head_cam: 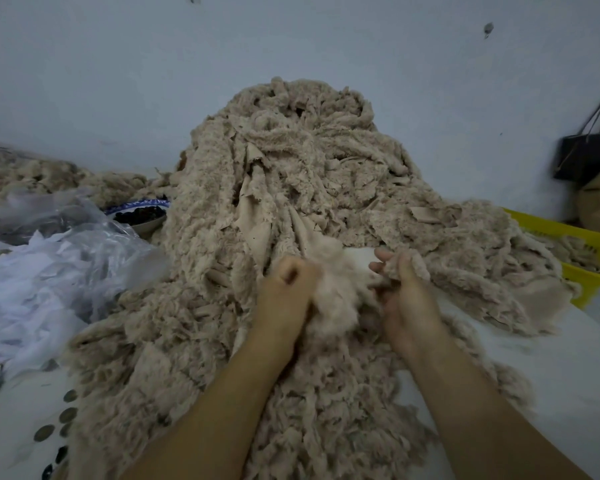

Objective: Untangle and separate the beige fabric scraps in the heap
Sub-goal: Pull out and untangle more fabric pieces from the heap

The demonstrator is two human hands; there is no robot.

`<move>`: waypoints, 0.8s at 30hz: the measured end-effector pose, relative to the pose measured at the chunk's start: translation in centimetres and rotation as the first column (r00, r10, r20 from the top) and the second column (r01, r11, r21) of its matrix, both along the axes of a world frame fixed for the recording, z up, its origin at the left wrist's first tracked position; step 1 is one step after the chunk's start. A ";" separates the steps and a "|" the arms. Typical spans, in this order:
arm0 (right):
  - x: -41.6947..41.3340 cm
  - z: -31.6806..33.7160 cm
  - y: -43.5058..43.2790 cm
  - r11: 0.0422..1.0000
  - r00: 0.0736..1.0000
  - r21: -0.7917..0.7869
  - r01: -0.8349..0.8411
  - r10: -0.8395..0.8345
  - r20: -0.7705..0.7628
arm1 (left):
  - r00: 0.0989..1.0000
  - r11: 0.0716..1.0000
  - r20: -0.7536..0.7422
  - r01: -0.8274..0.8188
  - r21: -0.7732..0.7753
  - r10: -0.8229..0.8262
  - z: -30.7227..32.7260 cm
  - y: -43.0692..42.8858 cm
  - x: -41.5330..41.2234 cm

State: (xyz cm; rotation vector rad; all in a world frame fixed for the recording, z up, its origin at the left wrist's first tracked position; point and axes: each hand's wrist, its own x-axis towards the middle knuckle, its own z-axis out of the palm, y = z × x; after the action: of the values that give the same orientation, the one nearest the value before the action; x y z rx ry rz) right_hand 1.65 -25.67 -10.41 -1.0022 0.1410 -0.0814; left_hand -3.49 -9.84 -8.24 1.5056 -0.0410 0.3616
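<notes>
The left hand (pixel 286 289) is clenched on one side of a fluffy beige scrap (pixel 340 296), and the right hand (pixel 407 296) curls its fingers round the other side, so the tuft sits between them. The heap of beige fabric scraps (pixel 291 161) rises just beyond both hands and spreads beneath the forearms. A yellow basket (pixel 575 233) lies beyond the right hand. Crumpled white fabric (pixel 32 282) lies well outside the left.
</notes>
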 end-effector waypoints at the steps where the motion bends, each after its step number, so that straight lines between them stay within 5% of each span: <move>1: -0.1 -0.1 0.4 1.000 1.000 0.015 -0.007 0.007 0.024 | 0.994 0.972 -0.069 -0.097 -0.215 0.084 0.0 0.6 0.7; 4: -0.1 0.0 0.3 0.993 0.999 0.114 0.029 -0.033 0.031 | 0.971 0.725 -0.228 -0.209 -0.657 0.072 -0.5 3.0 2.2; 6: 0.0 0.3 -0.6 0.983 0.998 0.173 0.067 -0.070 0.007 | 0.971 0.614 -0.233 -0.219 -0.758 0.058 -1.1 4.5 2.6; 9: -0.5 0.5 -0.9 0.994 0.998 0.102 0.043 -0.046 0.032 | 0.980 0.603 -0.172 -0.197 -0.773 0.101 -1.1 4.7 2.8; 12: -1.7 0.5 0.4 0.983 0.996 -0.184 -0.006 0.022 0.088 | 0.985 0.855 0.019 -0.142 -0.499 0.174 -0.8 3.0 2.2; 14: -2.5 0.5 1.4 0.838 0.989 -0.542 0.063 0.021 0.146 | 0.955 0.983 0.235 -0.185 -0.009 0.182 -0.7 1.7 1.5; 17: -3.1 0.4 2.4 0.596 0.938 -0.773 0.216 0.092 0.333 | 0.842 0.816 0.531 -0.369 0.445 0.091 -1.2 0.6 0.9; 19: -3.2 0.4 2.7 0.490 0.912 -0.845 0.212 0.211 0.352 | 0.904 0.825 0.428 -0.257 0.503 0.021 -1.0 0.1 0.4; 21: -3.2 0.3 2.6 0.387 0.901 -0.910 0.148 0.327 0.285 | 0.987 0.901 0.161 -0.065 0.429 -0.006 -0.9 -0.1 0.3; 24: -3.1 0.0 2.8 0.255 0.870 -0.960 0.113 0.442 0.219 | 0.990 0.937 -0.119 0.105 0.333 -0.068 -1.3 0.8 1.1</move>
State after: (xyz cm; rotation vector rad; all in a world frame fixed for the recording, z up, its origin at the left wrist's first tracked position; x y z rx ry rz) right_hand -1.49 -22.87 -10.43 -2.2497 -0.5744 -0.2177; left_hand -2.35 -9.07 -9.57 1.8557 -0.0889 0.2085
